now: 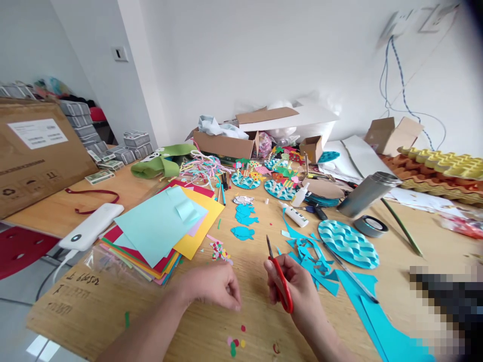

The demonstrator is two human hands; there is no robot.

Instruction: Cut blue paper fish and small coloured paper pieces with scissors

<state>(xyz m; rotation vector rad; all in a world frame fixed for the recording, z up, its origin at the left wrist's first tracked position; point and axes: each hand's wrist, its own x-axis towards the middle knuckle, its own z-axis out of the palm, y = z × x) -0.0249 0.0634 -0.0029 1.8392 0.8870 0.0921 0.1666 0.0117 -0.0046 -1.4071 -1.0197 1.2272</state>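
My right hand grips red-handled scissors, blades closed and pointing up and away. My left hand rests on the wooden table with fingertips pinched together near small coloured paper bits; what it pinches is too small to make out. Just beyond lie blue paper fish and a small heap of confetti-like scraps. Blue paper offcuts lie right of the scissors.
A stack of coloured paper sheets lies to the left, beside a white power bank. A blue wave-patterned disc, glue bottle, tape roll, metal flask, cardboard boxes and egg trays crowd the back and right.
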